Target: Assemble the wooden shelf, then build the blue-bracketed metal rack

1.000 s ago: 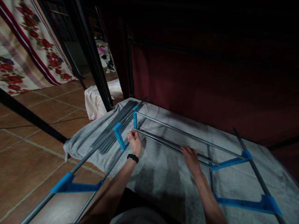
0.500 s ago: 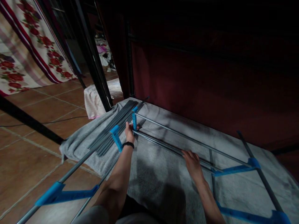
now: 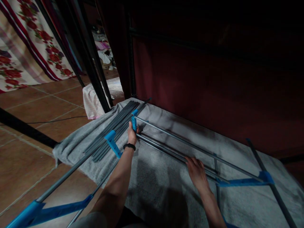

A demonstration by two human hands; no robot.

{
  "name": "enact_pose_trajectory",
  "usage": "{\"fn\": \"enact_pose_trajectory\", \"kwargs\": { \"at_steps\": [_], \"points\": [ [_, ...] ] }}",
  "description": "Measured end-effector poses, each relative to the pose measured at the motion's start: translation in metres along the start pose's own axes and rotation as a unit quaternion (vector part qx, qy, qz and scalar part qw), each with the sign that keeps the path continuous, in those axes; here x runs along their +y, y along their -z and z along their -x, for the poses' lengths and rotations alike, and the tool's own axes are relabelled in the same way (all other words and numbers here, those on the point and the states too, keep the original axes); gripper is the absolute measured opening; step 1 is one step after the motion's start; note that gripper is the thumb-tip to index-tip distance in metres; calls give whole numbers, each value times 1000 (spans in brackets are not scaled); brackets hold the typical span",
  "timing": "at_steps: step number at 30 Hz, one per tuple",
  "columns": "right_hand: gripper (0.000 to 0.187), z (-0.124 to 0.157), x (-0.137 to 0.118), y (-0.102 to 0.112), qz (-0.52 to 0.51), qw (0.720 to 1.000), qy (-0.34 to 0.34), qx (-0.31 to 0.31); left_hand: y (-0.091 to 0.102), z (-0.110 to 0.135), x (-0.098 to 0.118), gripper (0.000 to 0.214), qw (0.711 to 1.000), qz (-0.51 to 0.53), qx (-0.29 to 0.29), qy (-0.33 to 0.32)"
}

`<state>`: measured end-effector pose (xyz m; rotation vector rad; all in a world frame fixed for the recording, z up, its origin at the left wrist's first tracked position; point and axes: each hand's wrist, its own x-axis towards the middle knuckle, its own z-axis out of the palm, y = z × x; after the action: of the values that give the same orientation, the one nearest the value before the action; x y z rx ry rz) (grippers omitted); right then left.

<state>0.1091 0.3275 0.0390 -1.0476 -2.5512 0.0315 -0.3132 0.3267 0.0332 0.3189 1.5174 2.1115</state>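
My left hand (image 3: 132, 134) is closed round the lower end of an upright blue plastic connector (image 3: 134, 122), where thin grey metal tubes meet it. My right hand (image 3: 196, 167) has its fingers curled over the lower pair of tubes (image 3: 161, 146), partway along. Above them, a single tube (image 3: 175, 135) runs from the connector's top to a blue bracket (image 3: 242, 182) on the right. Another blue connector (image 3: 112, 142) stands left of my left wrist, joined to a tube (image 3: 68, 172) sloping toward the lower left. My palms and inner fingertips are partly hidden.
A bundle of loose grey tubes (image 3: 111, 129) lies on the grey blanket (image 3: 156, 186). Dark metal posts (image 3: 95, 76) rise at the left, beside a cloth-covered block (image 3: 91, 101). A dark red panel (image 3: 201, 88) closes off the back. A cable (image 3: 57, 120) crosses the tiled floor.
The near blue connectors and tubes at the left have shifted left and down in view, and the right bracket slightly right and down. Both hands keep their hold in nearly the same places.
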Motion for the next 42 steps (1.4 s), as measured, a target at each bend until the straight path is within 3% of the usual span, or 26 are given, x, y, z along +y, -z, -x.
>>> {"fn": "enact_pose_trajectory", "kwargs": {
  "at_steps": [3,6,13,18,22,26,32,37,42],
  "points": [
    [40,-17,-19,0,4,1000,8,11,-1,0,0,66,1000,16,-8,1],
    [41,-51,-55,0,-21,999,33,-10,-1,1,1,67,999,43,-15,10],
    [40,-152,-151,-4,-43,983,106,-147,5,4,4,72,995,57,-50,69],
    [41,-200,-188,-24,-39,970,101,-219,6,2,-1,73,991,90,-62,80],
    [37,-215,-200,-47,-76,958,94,-260,6,2,-2,72,989,103,-56,89],
    [43,-219,-203,-61,-107,960,94,-243,6,2,0,72,984,123,-60,114],
    [47,-219,-203,-56,-93,956,111,-255,5,1,-4,68,987,122,-8,103],
    [43,-222,-205,-51,-96,954,112,-261,6,0,-2,64,984,136,-26,116],
    [43,-226,-205,-46,-94,954,99,-268,3,-4,0,60,982,136,3,133]
  ]
}}
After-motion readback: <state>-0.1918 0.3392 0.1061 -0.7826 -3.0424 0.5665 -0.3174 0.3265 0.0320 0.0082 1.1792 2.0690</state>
